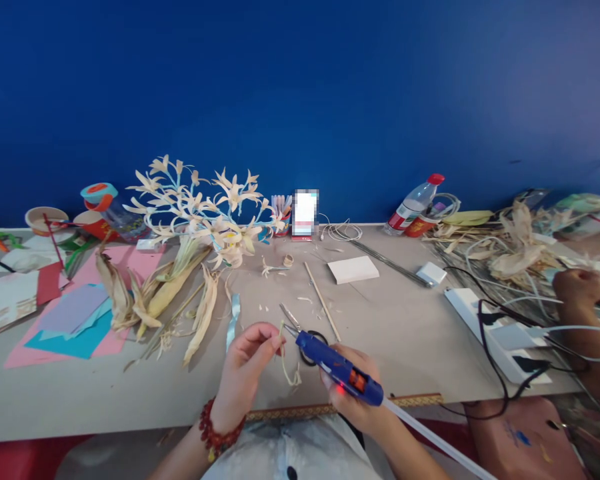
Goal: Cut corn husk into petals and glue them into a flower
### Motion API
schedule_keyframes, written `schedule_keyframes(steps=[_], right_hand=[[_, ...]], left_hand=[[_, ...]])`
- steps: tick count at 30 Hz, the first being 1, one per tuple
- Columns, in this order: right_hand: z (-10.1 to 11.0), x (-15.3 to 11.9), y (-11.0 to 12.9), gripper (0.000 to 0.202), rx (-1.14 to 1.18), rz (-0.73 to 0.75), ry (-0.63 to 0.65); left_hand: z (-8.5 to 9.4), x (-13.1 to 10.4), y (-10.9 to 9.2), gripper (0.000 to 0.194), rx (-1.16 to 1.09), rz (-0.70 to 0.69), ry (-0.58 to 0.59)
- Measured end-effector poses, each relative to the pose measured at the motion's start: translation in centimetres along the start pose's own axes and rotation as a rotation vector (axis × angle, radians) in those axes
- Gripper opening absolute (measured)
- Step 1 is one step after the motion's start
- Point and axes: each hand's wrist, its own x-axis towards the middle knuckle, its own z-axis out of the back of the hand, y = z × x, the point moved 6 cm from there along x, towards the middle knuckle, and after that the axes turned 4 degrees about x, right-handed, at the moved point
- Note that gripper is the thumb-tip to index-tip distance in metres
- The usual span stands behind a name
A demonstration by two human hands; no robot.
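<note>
My left hand (253,360) pinches a thin pale strip (286,371), perhaps corn husk, between thumb and fingertips; its lower end hangs in a loose curl. My right hand (363,407) is wrapped round a blue hot glue gun (337,367) with a white glue stick out of its back and a red light on. The gun's nozzle points left, close to my left fingertips; whether it touches the strip I cannot tell. Scissors with black handles (309,360) lie partly hidden behind the gun. A light blue ribbon (234,313) lies beyond my left hand.
Husk flowers (230,193), dried husks (175,300) and coloured paper (73,337) occupy the left. A wooden stick (323,300), white card (353,269) and phone (305,213) lie or stand ahead. At right are a power strip (480,327), cables, a bottle (415,203) and another person's hand (580,287).
</note>
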Motion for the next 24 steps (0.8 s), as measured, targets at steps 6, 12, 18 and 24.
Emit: schedule_keyframes(steps=[6, 12, 18, 24], right_hand=[[-0.2, -0.1, 0.0, 0.015, -0.025, -0.002, 0.001], [-0.4, -0.8, -0.4, 0.019, 0.147, -0.073, 0.063], [0.6, -2.0, -4.3, 0.024, 0.607, -0.232, -0.025], [8.1, 0.7, -7.6, 0.021, -0.195, -0.225, -0.228]], left_hand=[[0.4, 0.0, 0.0, 0.017, 0.082, -0.054, -0.048], [0.6, 0.0, 0.0, 0.018, 0.11, -0.054, -0.086], [0.9, 0.3, 0.6, 0.02, 0.116, -0.012, -0.078], [0.9, 0.7, 1.7, 0.021, -0.054, 0.117, -0.004]])
